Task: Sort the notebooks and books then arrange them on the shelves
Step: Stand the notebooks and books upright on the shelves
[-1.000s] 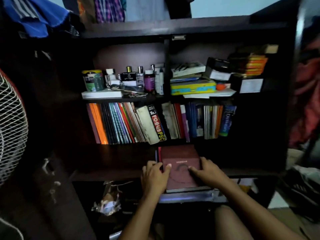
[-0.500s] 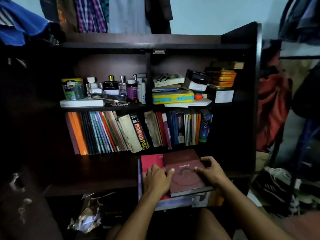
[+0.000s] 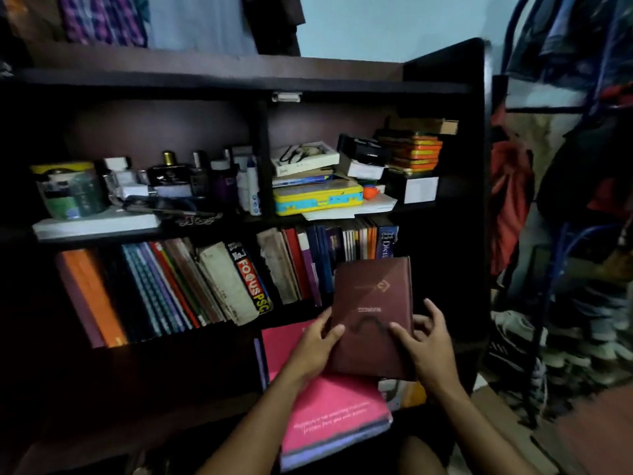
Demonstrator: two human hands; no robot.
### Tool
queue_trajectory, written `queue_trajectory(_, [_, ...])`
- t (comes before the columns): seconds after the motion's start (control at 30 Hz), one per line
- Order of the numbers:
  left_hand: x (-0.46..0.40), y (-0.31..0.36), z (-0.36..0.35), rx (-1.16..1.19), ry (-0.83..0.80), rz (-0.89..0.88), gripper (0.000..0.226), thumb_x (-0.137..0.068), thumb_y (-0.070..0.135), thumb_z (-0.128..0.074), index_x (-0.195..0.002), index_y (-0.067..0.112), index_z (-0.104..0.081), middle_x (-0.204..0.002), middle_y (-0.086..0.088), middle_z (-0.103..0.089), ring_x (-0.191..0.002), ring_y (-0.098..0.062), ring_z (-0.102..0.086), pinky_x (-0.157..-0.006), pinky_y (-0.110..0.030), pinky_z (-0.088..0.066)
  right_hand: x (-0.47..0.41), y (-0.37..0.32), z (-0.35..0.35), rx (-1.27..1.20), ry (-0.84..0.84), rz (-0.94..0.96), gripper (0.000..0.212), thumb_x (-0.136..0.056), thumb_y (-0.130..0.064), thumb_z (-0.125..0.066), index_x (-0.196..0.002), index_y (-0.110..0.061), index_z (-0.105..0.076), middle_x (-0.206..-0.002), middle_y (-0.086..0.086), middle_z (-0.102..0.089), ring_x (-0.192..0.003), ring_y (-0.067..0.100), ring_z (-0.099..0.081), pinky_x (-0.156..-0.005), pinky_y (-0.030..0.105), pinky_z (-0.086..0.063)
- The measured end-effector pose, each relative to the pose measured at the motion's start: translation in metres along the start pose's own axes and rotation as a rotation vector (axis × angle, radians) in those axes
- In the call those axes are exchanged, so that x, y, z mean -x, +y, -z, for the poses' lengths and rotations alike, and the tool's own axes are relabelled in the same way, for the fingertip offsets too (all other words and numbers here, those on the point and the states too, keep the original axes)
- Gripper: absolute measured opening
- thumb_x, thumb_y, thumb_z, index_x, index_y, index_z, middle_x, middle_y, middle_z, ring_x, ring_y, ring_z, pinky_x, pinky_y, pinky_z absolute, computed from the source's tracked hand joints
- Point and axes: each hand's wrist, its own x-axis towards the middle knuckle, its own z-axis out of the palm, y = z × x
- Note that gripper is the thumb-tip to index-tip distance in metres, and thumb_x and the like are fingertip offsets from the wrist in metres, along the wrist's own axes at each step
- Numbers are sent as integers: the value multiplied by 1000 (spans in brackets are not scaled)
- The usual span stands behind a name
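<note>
Dark wooden bookshelf (image 3: pixel 445 234) against a pale blue wall (image 3: pixel 359 25), dimly lit. Maroon hardcover book (image 3: pixel 371 317) raised and tilted in front of the middle shelf's right end, held from both sides. Left hand (image 3: pixel 315 347) at the book's left edge, thumb across the cover, fingers curled behind. Right hand (image 3: pixel 424 347) at the right edge, thumb on the cover, fingers loosely bent round the side. Below it, pink book (image 3: pixel 329 413) flat atop a stack on the lowest shelf, overhanging the front.

Middle shelf: upright row of notebooks (image 3: pixel 144 289), orange, black, blue and red spines, leaning right against a worn volume and a black "FOCUS PSC" book (image 3: pixel 251 279); further right more upright books, ending in a blue dictionary (image 3: pixel 387 241).

Top shelf, left bay: green-labelled jar (image 3: pixel 70 190), perfume bottles (image 3: pixel 168 171). Right bay: yellow and blue case (image 3: pixel 318 197), orange stacked boxes (image 3: pixel 414 149).

Hanging clothes (image 3: pixel 102 18) above; clothes rack (image 3: pixel 561 207) at right, shoes (image 3: pixel 520 341) on the floor beneath.
</note>
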Motion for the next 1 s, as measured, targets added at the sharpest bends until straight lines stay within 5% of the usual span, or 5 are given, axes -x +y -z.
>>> queue_trajectory(0.17, [31,10,17,-152,135,42,51,-105,30,-51,-153,27,-35,-152,6,-45,-135,-6,-43,-115,-22,-32,13,8,-25,-11,-211,-99,28,-87,-23,-78,-108,-24,-59,-112,5,-71,-99,21,-71,-88,55,-58])
queue_trajectory(0.4, [59,12,32,-1252,-188,-31,67,-95,74,-30,-155,45,-26,-164,6,-27,-151,-28,-15,-121,-49,-9,29,-15,-9,17,11,208,38,-95,-10,-66,-122,-25,-42,-109,-2,-66,-101,14,-67,-90,42,-55])
queue_trajectory(0.73, [17,39,52,-1440,-52,-12,43,-95,46,-49,-128,19,-57,-136,-7,-57,-127,-29,-46,-106,-46,-35,7,5,-60,223,1,301,41,-96,-26,-65,-126,-28,-36,-103,-13,-64,-88,-2,-65,-64,13,-52])
queue_trajectory(0.83, [12,25,47,-1277,-161,-113,52,-97,54,-48,-145,34,-43,-148,1,-43,-136,-26,-36,-112,-45,-27,-4,19,-78,266,-26,272,47,-95,-20,-67,-132,-24,-38,-100,-6,-68,-87,12,-68,-64,17,-46])
queue_trajectory(1.0, [3,3,56,-1180,-290,-279,47,-94,68,-42,-127,37,-56,-135,12,-47,-127,-17,-38,-101,-38,-28,-29,26,-101,315,-96,289,58,-97,-22,-65,-144,-22,-32,-102,3,-70,-90,22,-70,-70,25,-49])
